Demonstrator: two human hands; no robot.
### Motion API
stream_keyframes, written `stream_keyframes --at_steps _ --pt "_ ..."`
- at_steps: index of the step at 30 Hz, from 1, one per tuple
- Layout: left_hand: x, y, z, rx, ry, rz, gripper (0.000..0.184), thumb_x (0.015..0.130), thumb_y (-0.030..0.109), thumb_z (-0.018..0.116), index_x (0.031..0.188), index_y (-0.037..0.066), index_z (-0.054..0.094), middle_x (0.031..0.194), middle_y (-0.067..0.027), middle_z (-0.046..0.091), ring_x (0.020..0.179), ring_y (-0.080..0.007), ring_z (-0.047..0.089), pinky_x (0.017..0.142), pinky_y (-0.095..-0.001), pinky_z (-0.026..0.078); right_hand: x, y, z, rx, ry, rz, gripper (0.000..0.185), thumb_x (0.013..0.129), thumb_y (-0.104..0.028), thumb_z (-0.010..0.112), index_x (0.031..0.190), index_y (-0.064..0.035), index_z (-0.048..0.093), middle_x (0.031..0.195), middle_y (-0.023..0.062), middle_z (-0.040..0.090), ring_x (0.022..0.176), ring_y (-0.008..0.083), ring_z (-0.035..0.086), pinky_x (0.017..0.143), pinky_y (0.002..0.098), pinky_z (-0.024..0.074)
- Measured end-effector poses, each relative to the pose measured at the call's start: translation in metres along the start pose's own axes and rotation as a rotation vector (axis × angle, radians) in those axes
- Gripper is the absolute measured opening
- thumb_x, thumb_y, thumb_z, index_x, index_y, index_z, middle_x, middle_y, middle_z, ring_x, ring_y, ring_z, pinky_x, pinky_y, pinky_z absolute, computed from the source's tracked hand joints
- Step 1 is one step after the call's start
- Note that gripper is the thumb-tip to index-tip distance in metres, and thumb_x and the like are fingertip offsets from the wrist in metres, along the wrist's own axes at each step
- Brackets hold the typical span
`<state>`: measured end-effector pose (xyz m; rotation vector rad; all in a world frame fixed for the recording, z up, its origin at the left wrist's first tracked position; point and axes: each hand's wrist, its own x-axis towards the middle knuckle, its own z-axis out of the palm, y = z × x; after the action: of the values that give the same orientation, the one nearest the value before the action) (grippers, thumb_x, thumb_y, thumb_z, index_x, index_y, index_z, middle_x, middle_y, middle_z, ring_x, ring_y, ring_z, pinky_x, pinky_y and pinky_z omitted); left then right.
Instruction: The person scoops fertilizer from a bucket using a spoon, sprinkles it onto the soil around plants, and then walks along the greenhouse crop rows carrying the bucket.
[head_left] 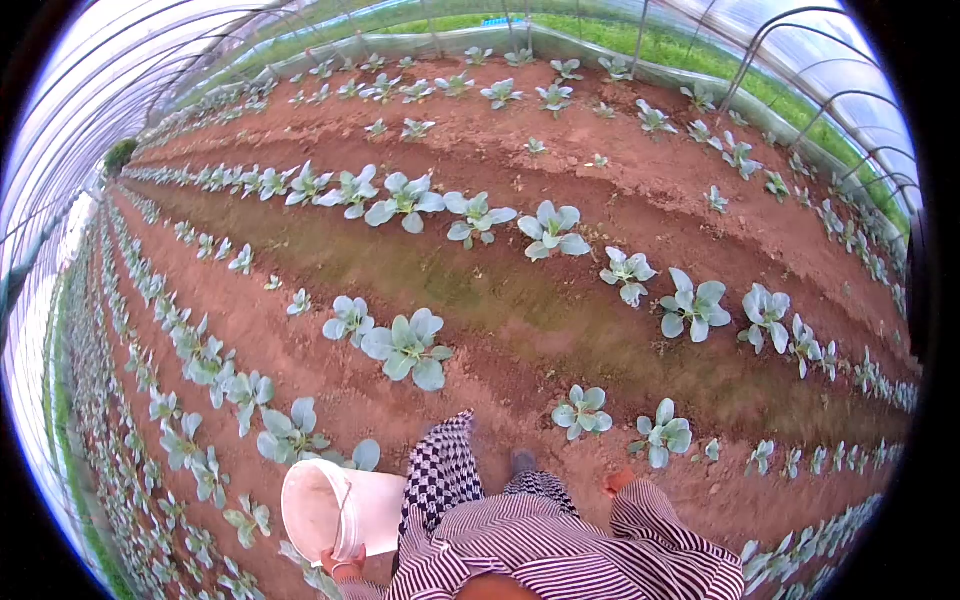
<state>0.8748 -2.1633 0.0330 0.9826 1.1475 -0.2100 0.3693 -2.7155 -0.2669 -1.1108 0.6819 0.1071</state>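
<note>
My left hand (343, 563) grips the lower edge of a whitish plastic bucket (378, 512) beside my left leg. Its mouth faces left, its thin handle (341, 520) crosses the opening, and I cannot make out any contents. On the other side, my right hand (619, 482) hangs low by a striped sleeve (660, 525). Nothing shows in it, but its fingers are too small and partly hidden to judge. Closest to it is a leafy cabbage-like plant (664, 433), with a similar plant (581, 412) to the left. Neither is touched.
Rows of bluish-green plants (408, 347) grow in reddish-brown soil. A damp, greenish furrow (500, 320) runs across in front of me. Curved metal hoops (745, 70) and plastic sheeting form a tunnel greenhouse, with grass (640, 42) beyond its side.
</note>
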Motion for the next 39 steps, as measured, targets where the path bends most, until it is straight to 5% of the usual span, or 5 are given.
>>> stream_keyframes --at_steps 2,8,15,21,39 --pt "0.036 0.009 0.025 0.062 0.051 -0.139 0.064 0.063 0.033 0.055 0.123 0.013 0.043 0.131 -0.0122 0.042 0.117 -0.0356 0.040 0.085 -0.0595 0.040 -0.016 -0.034 0.010 -1.497 -0.081 -0.311 0.012 0.075 -0.023 0.061 0.073 -0.0125 0.056 0.066 0.0061 0.057 0.061 0.0214 0.059 0.048 0.0385 0.0416" --pt "0.121 0.016 0.116 0.387 -0.054 -0.098 0.061 0.064 0.027 0.058 0.120 0.008 0.044 0.123 -0.0166 0.046 0.106 -0.0371 0.047 0.070 -0.0532 0.048 0.015 -0.180 0.117 0.294 0.931 0.590 0.008 0.078 -0.018 0.055 0.074 -0.0122 0.057 0.070 0.0069 0.061 0.061 0.0218 0.061 0.049 0.0391 0.0459" --pt "0.069 0.036 0.240 0.539 0.090 0.017 0.058 0.061 0.023 0.062 0.113 0.001 0.049 0.112 -0.0189 0.053 0.091 -0.0359 0.053 0.061 -0.0503 0.049 0.109 -0.229 0.164 -0.982 0.731 0.355 0.015 0.082 -0.013 0.051 0.074 -0.0117 0.064 0.068 0.0049 0.062 0.056 0.0173 0.059 0.045 0.0345 0.0458" --pt "0.068 0.048 0.314 0.700 0.094 0.154 0.049 0.058 0.019 0.065 0.099 -0.007 0.056 0.097 -0.0199 0.060 0.072 -0.0355 0.059 0.051 -0.0482 0.048 0.189 -0.423 0.246 0.160 0.768 -0.104 0.027 0.086 -0.028 0.057 0.075 -0.0042 0.065 0.062 0.0043 0.060 0.048 0.0123 0.054 0.042 0.0262 0.0411" --pt "-0.155 0.004 0.459 1.118 -0.998 0.540 0.053 0.061 0.006 0.069 0.108 -0.002 0.044 0.087 -0.0071 0.052 0.064 -0.0131 0.051 0.044 -0.0259 0.046 0.257 -0.438 0.234 -0.048 1.017 -0.037 0.079 0.078 -0.062 0.054 0.123 0.0033 0.050 0.123 0.0253 0.052 0.117 0.0321 0.050 0.098 0.0390 0.0384"
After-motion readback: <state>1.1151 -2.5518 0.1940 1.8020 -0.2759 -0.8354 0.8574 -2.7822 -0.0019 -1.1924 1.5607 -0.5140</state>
